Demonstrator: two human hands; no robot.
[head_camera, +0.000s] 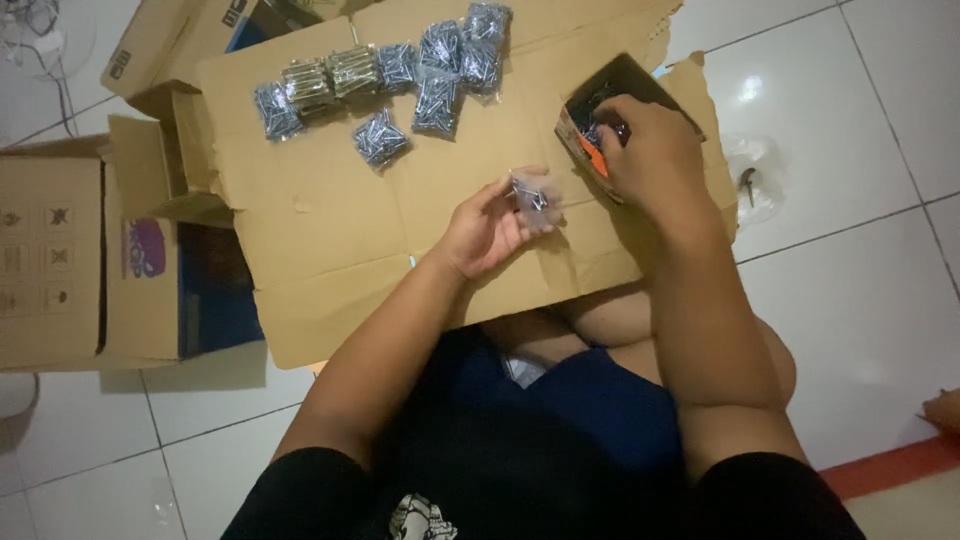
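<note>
I sit on a tiled floor with a flattened cardboard sheet (330, 220) over my lap. My left hand (490, 225) holds up a small clear plastic bag (532, 198) with a few dark screws in it. My right hand (645, 150) reaches into a small open box of screws (610, 85) at the sheet's right edge, fingers curled over its contents. Several filled bags of screws (400, 75) lie in a row at the far side of the sheet.
A large cardboard box (60, 260) with open flaps stands to my left. Another box (170, 40) lies at the back left. A crumpled clear bag (750, 180) rests on the white tiles to the right. A red strip (890, 465) runs along the floor at lower right.
</note>
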